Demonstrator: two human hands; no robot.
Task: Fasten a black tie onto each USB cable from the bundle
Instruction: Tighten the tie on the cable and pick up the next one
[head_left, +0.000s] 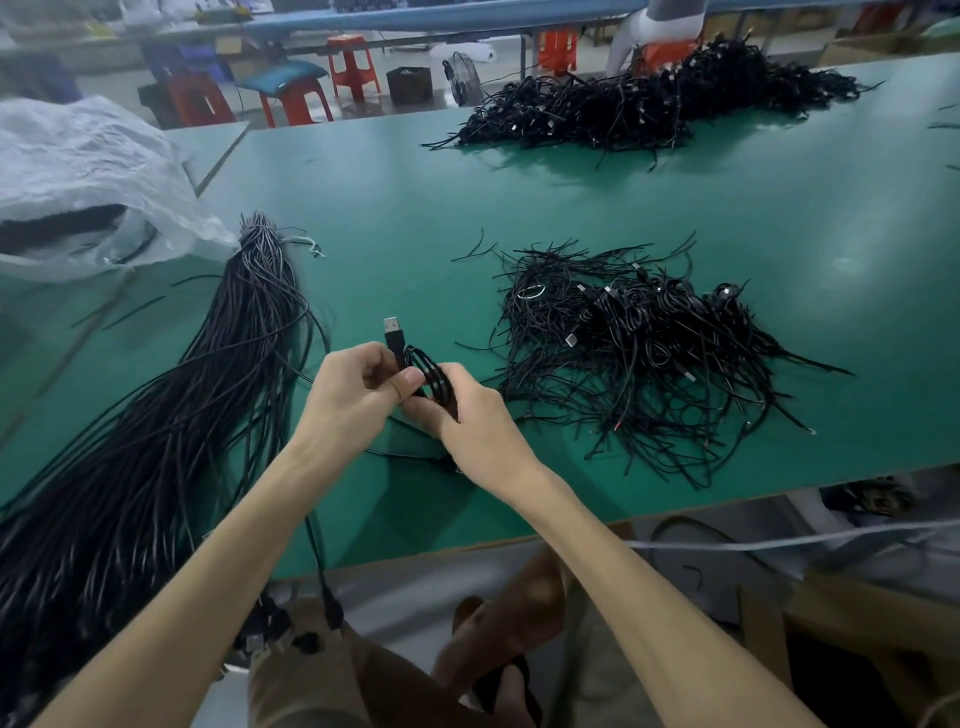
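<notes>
Gripping one coiled USB cable (434, 376) at centre frame, we hold our left hand (358, 387) and right hand (467, 415) close together, both curled round its black loops, with the plug (393, 328) sticking up. The long bundle (208, 389) lies at lower left on the green table (675, 208) — a loose cable pile (649, 348) sits right of centre.

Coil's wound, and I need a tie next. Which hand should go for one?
Right, probably. The right hand sits nearest the pile with loose ties, while the left hand pinches the coiled cable below its plug and could keep hold alone.
</notes>
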